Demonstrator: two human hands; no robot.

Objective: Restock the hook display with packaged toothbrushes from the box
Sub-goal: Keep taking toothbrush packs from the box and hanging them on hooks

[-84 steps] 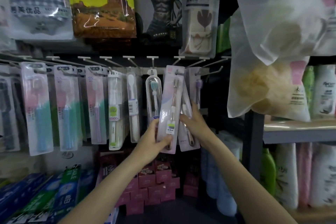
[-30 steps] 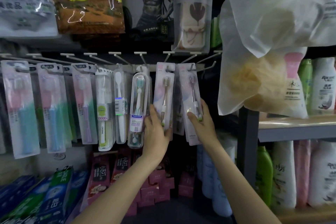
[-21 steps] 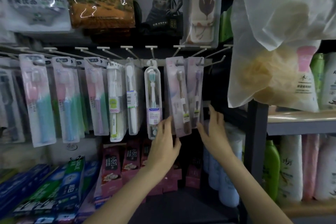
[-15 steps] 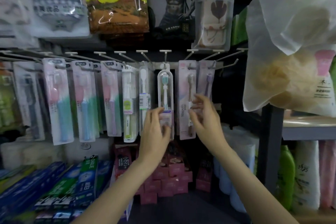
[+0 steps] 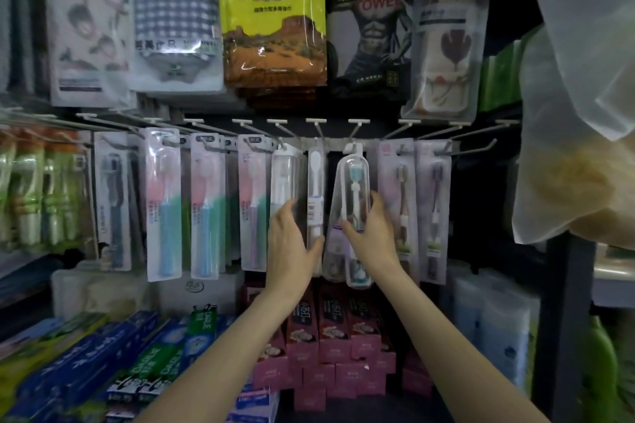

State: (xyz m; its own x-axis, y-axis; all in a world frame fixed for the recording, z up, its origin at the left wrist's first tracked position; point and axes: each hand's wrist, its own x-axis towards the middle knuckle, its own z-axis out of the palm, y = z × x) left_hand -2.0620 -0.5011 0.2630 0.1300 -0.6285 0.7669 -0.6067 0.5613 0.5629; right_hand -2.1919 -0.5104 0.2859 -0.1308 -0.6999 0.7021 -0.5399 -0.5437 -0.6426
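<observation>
1. At frame centre, a clear toothbrush case [image 5: 354, 213] hangs from a hook [image 5: 354, 134] on the display rail [image 5: 343, 141], tilted a little, its lower end swung left.
2. Right hand [image 5: 369, 233] has it by the middle: fingers curled round the right edge, thumb across the front.
3. Left hand [image 5: 292, 244] lies just left of it, fingers nearly straight, the thumb touching the bottom of a white-brush pack [image 5: 315, 203] and the fingertips reaching a clear tube pack [image 5: 283, 182]. It grips nothing that I can see.
4. Right of the case hang two pink carded packs [image 5: 400, 203] and [image 5: 433, 209], each on its own hook.
5. Left across the frame run more carded packs [image 5: 164, 206] in pink and teal, every hook there loaded.
6. Progress, as a judgement: most hooks carry stock, and the hands look busy straightening what hangs rather than adding new packs. One hook [image 5: 488, 144] at centre right seems bare. The supply box is out of view, so what is left to hang cannot be told.
7. Outward: toothpaste boxes [image 5: 165, 354] at lower left, pink cartons [image 5: 330, 347] at lower centre, towel bags [image 5: 275, 21] across the top, a plastic bag [image 5: 580, 113] at right.
</observation>
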